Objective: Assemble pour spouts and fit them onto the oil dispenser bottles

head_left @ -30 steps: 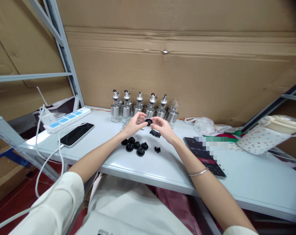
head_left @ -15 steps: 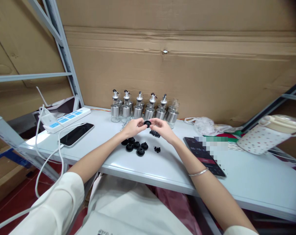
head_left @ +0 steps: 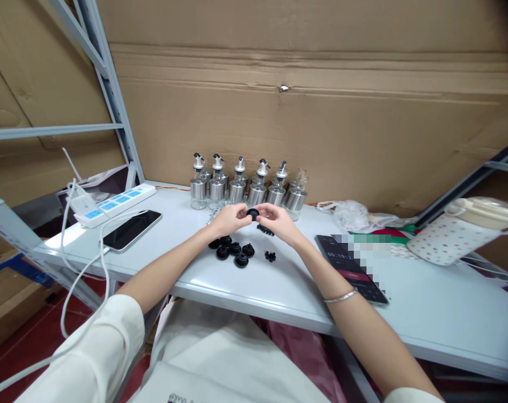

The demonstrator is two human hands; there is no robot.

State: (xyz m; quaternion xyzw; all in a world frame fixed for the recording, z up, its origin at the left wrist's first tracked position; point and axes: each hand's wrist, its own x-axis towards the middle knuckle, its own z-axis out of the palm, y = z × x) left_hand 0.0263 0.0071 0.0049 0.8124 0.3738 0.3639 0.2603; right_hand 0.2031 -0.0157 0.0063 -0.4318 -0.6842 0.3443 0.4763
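Note:
A round black stopper-like piece (head_left: 253, 214) is pinched between my two hands above the table. My left hand (head_left: 231, 219) grips its left side with thumb and fingers. On its right side the fingers of my right hand (head_left: 277, 220) are closed. Several similar black pieces (head_left: 234, 249) lie in a cluster on the table below my left hand. Under my right hand are small black parts (head_left: 266, 229), partly hidden, and one more small black part (head_left: 270, 256) lies nearer the front edge. Behind my hands stand glass bottles with metal sleeves (head_left: 257, 193); several carry silver pour spouts.
On the left are a white power strip (head_left: 116, 206), cables and a phone (head_left: 133, 230). To the right lie a tablet-like device (head_left: 346, 263) with a timer, a clear plastic bag (head_left: 350, 215) and a dotted jug (head_left: 445, 238). A cardboard wall (head_left: 321, 129) closes the back.
The black piece between my fingers has tilted, so its lower part now shows below the rim. My hands have stayed almost in place; the other things are unmoved.

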